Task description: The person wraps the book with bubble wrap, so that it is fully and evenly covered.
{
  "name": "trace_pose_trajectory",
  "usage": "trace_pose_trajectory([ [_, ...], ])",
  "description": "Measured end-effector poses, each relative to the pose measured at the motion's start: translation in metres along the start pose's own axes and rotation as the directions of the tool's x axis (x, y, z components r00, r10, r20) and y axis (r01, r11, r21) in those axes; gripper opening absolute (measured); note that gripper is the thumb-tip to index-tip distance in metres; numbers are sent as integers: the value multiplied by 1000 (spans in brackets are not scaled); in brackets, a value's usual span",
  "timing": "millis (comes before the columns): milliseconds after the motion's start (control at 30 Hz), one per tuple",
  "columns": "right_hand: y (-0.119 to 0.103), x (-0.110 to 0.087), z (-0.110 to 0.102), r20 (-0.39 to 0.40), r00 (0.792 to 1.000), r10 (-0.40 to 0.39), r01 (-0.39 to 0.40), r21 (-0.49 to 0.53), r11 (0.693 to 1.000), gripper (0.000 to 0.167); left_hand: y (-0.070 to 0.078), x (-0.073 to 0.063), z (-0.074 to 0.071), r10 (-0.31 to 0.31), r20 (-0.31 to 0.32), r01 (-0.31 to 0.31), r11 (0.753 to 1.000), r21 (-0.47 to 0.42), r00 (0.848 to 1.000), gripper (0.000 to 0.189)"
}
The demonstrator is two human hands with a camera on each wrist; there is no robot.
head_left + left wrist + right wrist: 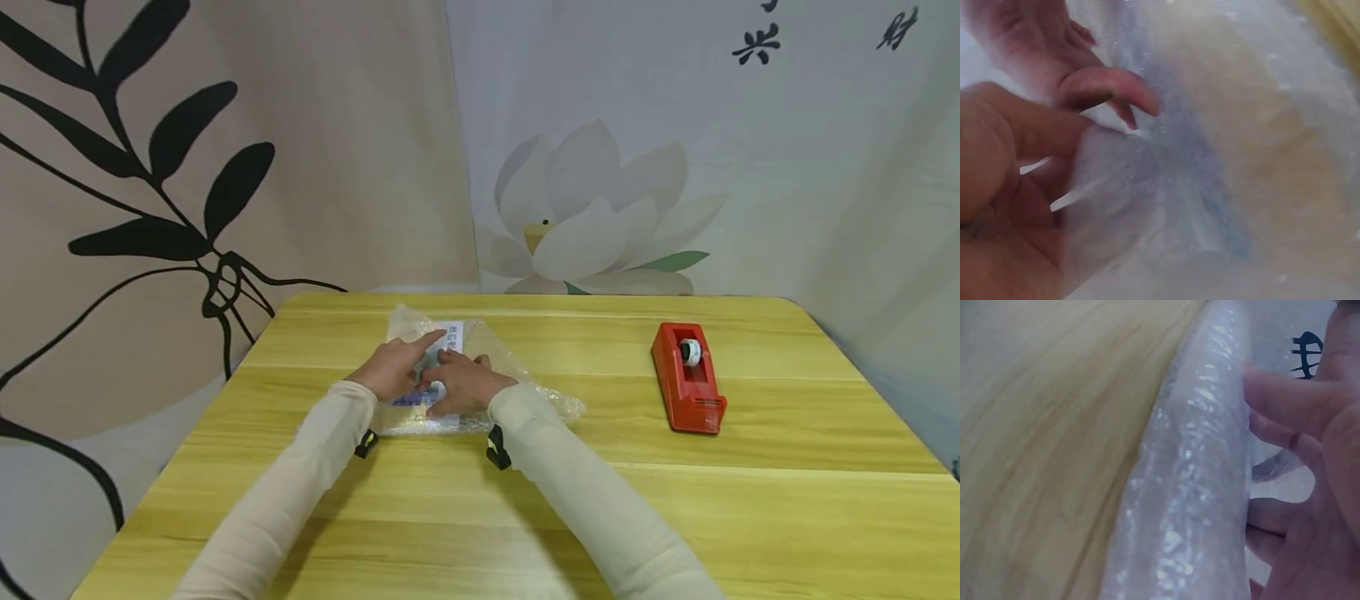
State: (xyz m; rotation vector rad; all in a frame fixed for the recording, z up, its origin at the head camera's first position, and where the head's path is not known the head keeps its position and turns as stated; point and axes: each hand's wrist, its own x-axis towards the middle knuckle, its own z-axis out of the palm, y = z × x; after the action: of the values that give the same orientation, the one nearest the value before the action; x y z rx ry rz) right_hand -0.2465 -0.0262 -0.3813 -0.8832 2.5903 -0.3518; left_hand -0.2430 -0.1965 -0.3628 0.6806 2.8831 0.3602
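A sheet of clear bubble wrap [517,358] lies on the table under both hands. On it is a flat item with a white and blue printed face [453,335], largely hidden by the hands. My left hand [393,367] pinches a flap of the wrap [1129,206] between thumb and fingers, its index finger stretched over the print in the head view. Close beside it, my right hand [465,385] touches the packed item with spread fingers. In the right wrist view, its fingertips meet the raised edge of the bubble wrap [1191,462], with a dark printed character beyond.
A red tape dispenser [688,379] with a small roll of tape [691,352] stands on the right of the wooden table [787,517]. Behind the table hang cloth backdrops [360,167] with leaf and lotus prints.
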Motion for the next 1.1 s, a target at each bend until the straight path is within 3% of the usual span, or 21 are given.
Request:
trace_pose_trajectory([
  [100, -1, 1, 0, 1, 1000, -2, 2, -13, 1000, 43, -6, -4, -3, -20, 95, 30, 993, -111, 995, 75],
  [200, -1, 1, 0, 4, 1000, -15, 15, -20, 1000, 38, -17, -9, -9, -31, 211, 79, 971, -224, 977, 58],
  [267, -1, 2, 1, 6, 1000, -26, 26, -19, 999, 35, -26, -12, -11, -6, 254, 72, 966, -250, 967, 50],
  [367, -1, 1, 2, 1, 999, -36, 36, -12, 999, 35, -37, -14, -8, 42, 249, 20, 970, -243, 968, 51],
  [500, 0, 0, 2, -10, 999, -39, 38, -19, 999, 38, -40, -14, 0, 65, 165, -37, 985, -169, 984, 57],
  [633, 1, 0, 1, -17, 999, -46, 46, -36, 998, 36, -37, -16, 4, 47, 82, -40, 995, -89, 995, 66],
  [700, 1, 0, 1, -18, 999, -51, 51, -40, 998, 35, -37, -16, 4, 0, 69, 7, 995, -97, 998, 78],
  [867, 0, 0, 2, -11, 999, -53, 52, -30, 998, 35, -44, -11, 4, -93, 105, 111, 978, -177, 990, 102],
  [1100, -1, -1, 3, -16, 999, -43, 41, -91, 995, 35, -51, -10, 3, -30, 224, 86, 966, -243, 974, 86],
])
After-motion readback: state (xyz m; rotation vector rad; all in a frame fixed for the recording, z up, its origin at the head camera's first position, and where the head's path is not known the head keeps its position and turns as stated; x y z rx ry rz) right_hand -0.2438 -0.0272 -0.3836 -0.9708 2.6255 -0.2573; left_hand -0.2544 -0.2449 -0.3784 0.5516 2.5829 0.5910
